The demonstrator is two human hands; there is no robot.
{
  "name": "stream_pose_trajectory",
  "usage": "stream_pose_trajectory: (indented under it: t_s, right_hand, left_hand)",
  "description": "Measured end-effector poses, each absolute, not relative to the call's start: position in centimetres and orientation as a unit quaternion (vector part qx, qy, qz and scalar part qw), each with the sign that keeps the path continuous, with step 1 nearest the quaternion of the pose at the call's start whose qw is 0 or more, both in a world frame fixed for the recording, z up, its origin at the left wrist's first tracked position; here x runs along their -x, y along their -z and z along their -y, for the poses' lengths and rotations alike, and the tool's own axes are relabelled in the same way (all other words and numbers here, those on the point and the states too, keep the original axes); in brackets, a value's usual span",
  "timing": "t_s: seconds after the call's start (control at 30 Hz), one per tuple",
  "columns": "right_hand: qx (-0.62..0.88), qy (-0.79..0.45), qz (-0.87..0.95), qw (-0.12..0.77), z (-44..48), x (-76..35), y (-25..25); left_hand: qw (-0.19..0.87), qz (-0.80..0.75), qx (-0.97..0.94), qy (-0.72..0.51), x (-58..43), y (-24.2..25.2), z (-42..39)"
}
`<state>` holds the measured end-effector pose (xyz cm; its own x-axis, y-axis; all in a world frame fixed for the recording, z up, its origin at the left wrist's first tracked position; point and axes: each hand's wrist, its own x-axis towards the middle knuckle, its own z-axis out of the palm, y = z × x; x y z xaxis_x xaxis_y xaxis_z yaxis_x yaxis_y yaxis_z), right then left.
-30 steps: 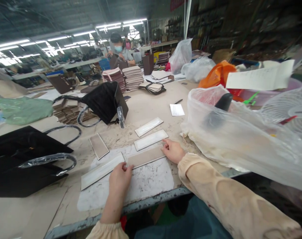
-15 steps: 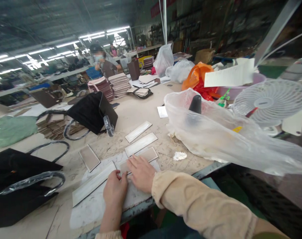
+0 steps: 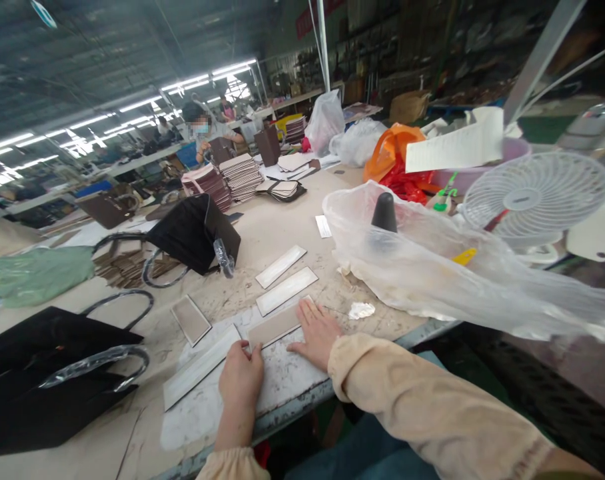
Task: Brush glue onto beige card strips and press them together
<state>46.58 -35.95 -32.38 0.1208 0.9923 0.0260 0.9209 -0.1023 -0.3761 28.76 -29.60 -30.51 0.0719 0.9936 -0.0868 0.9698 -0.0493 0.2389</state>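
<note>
A beige rectangular panel (image 3: 276,324) with pale edges lies flat on a whitish sheet (image 3: 192,417) at the table's near edge. At its left end my left hand (image 3: 242,377) has curled fingers, thumb and forefinger pinching the corner. My right hand (image 3: 318,331) rests on the panel's right end, fingers stretched out flat. Just left of my left hand lies a long white-faced strip (image 3: 202,367). Beyond the panel are two more white-faced strips, one nearer (image 3: 287,291) and one farther (image 3: 281,265). A smaller beige panel (image 3: 191,320) lies to the left.
Black handbags with wrapped handles stand at left, one near (image 3: 47,373) and one farther (image 3: 195,233). A clear plastic bag (image 3: 412,267) covers the right side, near a white fan (image 3: 527,197). Stacked panels (image 3: 240,177) stand farther back, where a co-worker (image 3: 202,133) stands.
My right hand has slid right along the beige panel to its right end, uncovering the middle. My left hand stays at the left end. The view has shifted slightly.
</note>
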Motion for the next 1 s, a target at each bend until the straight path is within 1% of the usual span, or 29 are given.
stream_pose_trajectory:
  t_s: [0.1, 0.17, 0.2, 0.37, 0.47, 0.57, 0.67, 0.73, 0.8, 0.9, 1.0]
  right_hand:
    - [0.749, -0.124, 0.634, 0.147, 36.5, -47.2, 32.6]
    - [0.753, -0.124, 0.63, 0.144, 36.5, -47.4, 32.7]
    - [0.753, -0.121, 0.63, 0.145, 36.4, -47.4, 32.8]
    - [0.741, -0.1, 0.641, 0.173, 35.9, -47.6, 33.1]
    - [0.73, -0.098, 0.633, 0.237, 35.7, -48.5, 33.0]
    - [0.739, -0.113, 0.576, 0.331, 35.1, -49.7, 33.1]
    - [0.736, -0.174, 0.488, 0.436, 34.7, -50.4, 32.5]
    - [0.702, -0.23, 0.465, 0.487, 34.7, -50.4, 31.3]
    - [0.657, -0.269, 0.473, 0.522, 35.0, -50.1, 29.6]
    - [0.621, -0.284, 0.457, 0.57, 35.8, -49.1, 27.4]
    - [0.608, -0.295, 0.425, 0.603, 36.5, -48.4, 26.3]
  left_hand:
    - [0.129, -0.684, -0.712, -0.088, -28.9, 30.2, 30.1]
    - [0.171, -0.687, -0.691, -0.148, -29.1, 30.0, 30.4]
    - [0.212, -0.687, -0.669, -0.186, -29.2, 30.1, 30.5]
    - [0.3, -0.699, -0.589, -0.274, -29.7, 31.1, 30.1]
    - [0.391, -0.682, -0.517, -0.339, -30.1, 31.6, 30.3]
    - [0.472, -0.643, -0.442, -0.41, -30.6, 31.5, 30.9]
    - [0.514, -0.602, -0.379, -0.478, -30.7, 30.6, 31.9]
    - [0.529, -0.577, -0.353, -0.512, -30.5, 29.8, 32.8]
    - [0.547, -0.544, -0.328, -0.545, -30.3, 29.1, 33.9]
    - [0.591, -0.491, -0.267, -0.582, -29.8, 28.6, 35.9]
    - [0.61, -0.472, -0.269, -0.577, -29.2, 28.5, 38.2]
